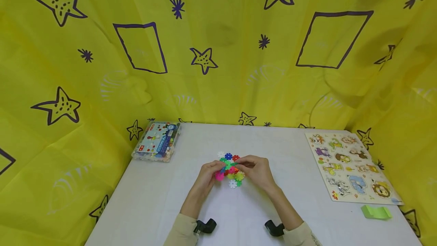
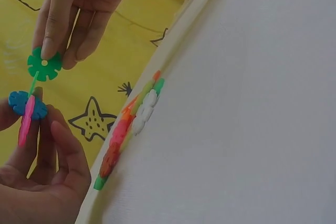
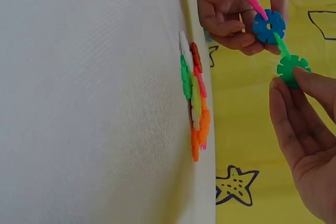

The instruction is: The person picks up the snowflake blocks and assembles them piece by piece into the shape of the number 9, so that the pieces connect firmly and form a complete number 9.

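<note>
Both hands hold a small chain of notched plastic discs above the white table. My left hand (image 1: 207,177) pinches the blue snowflake disc (image 2: 19,103), which carries a pink disc (image 2: 26,121) slotted into it. A light green disc (image 3: 282,45) joins the blue one to a darker green disc (image 3: 292,70). That green disc is pinched between the thumb and fingers of my right hand (image 1: 257,170). Below the hands lies a loose group of snowflake discs, among them a white disc (image 1: 233,183), a red disc (image 3: 196,54) and an orange disc (image 3: 205,123).
A clear plastic case (image 1: 157,141) with a printed label sits at the table's back left. On the right lie an animal puzzle board (image 1: 353,168) and a light green block (image 1: 376,212). Yellow patterned cloth (image 1: 218,86) surrounds the white table (image 1: 283,147).
</note>
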The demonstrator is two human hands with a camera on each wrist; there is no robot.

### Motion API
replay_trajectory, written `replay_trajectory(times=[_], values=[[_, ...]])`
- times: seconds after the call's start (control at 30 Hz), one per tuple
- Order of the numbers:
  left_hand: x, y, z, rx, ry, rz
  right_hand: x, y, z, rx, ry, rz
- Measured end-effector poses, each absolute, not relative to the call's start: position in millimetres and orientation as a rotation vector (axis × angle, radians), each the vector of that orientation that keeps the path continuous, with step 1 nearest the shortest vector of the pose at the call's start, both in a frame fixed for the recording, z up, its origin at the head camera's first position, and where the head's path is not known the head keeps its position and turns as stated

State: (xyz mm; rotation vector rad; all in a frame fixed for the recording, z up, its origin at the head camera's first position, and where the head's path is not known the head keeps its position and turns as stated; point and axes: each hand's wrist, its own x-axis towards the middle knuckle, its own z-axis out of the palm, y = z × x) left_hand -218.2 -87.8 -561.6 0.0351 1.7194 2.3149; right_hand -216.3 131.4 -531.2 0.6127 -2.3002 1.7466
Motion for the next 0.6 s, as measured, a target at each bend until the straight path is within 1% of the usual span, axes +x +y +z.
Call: replay_trajectory(times=[0.17,0.4,0.6], values=[[-218.2,-88.2,-560.9,0.039,1.764,2.291,-215.8,130.3,-530.9,0.664,-2.257,1.729],[-216.7,-86.5,-560.0,-0.009,1.841,2.283,-214.9,124.3,-531.9,0.755,-2.222,1.512],[-217.4,-84.1,-559.2,-0.007,1.819,2.295,-216.1,124.9,-534.1,0.756,-2.204,1.528]])
